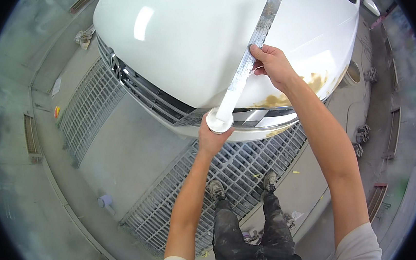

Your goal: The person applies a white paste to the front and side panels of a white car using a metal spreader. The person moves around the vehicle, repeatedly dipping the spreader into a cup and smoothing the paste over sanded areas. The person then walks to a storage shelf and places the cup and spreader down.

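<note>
In the head view, the left hand [213, 142] was grasping a white cup [221, 131] from its near side, fingertips showing on the left of the cup and the thumb on the right. The cup's mouth faced up, and the hold seemed meant to keep it level and steady, since white paste showed inside. The cup was held in front of the car [186, 43], over the bumper's near edge; whether it touched the bumper could not be told.

The right hand [275, 68] pinched a long metal strip [245, 69] near its middle, thumb laid along it and the other fingers curled on the right. The strip slanted from far right to near left, its white-coated near end in the cup's mouth and its bare far end above the bonnet. Gripping it that high probably kept the fingers clean of the coating and gave some leverage.

Tan patches [276, 99] marked the bonnet's near right corner, above the headlight [265, 117], close to both hands. The grille [159, 97] lay left of the cup. The person's shoes [217, 190] were planted apart on the floor grate [161, 217], likely for balance while both arms reached forward. A bucket [352, 73] stood at the car's right side.
</note>
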Available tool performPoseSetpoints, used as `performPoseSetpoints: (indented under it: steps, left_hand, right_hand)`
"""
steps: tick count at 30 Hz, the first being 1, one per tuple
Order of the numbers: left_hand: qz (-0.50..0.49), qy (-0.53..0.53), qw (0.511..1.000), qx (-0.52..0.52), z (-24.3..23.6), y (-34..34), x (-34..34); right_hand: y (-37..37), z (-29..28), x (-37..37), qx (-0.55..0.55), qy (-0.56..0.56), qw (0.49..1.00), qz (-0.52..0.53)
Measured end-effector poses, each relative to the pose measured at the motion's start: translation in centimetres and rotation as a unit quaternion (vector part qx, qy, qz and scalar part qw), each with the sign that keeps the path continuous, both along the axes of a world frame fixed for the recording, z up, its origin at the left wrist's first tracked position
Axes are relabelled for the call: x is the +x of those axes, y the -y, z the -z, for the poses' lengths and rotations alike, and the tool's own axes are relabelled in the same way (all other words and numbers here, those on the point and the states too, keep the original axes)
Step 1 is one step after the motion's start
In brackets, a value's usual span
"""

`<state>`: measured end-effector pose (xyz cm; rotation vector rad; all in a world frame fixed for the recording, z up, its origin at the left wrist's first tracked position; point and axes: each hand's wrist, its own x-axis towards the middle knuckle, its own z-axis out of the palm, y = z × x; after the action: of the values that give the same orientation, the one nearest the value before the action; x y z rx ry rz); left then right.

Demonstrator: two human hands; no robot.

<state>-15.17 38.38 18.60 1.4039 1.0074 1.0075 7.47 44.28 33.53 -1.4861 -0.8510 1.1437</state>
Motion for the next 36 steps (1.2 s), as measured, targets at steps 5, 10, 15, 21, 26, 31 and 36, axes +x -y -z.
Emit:
performPoseSetpoints:
  steps: [5,10,15,21,26,31,36]
  left_hand:
    - [0.024,-0.005,1.000,0.011,-2.4,-0.2,0.1]
    - [0.049,-0.030,0.996,0.066,-7.7,0.7,2.4]
    - [0.121,-0.019,0.986,0.110,-12.9,3.5,7.7]
    - [0.171,-0.005,0.981,0.089,-17.6,8.4,17.8]
    - [0.200,-0.011,0.977,0.066,-19.0,12.5,28.4]
    - [0.184,-0.007,0.982,0.049,-18.1,15.8,38.6]
    - [0.175,0.029,0.984,0.019,-17.0,17.1,46.1]
  right_hand:
    - [1.6,-2.3,-0.4,-0.003,0.023,0.999,0.028]
    - [6.6,-8.3,-0.3,0.014,0.066,0.998,-0.009]
    - [14.9,-13.7,1.6,0.052,0.126,0.991,-0.012]
    - [22.4,-18.1,11.4,0.084,0.162,0.979,0.087]
    - [25.4,-17.2,21.2,0.087,0.154,0.982,0.072]
    - [24.5,-17.8,33.8,0.072,0.162,0.980,0.092]
    - [22.3,-19.3,42.4,0.064,0.146,0.986,0.052]
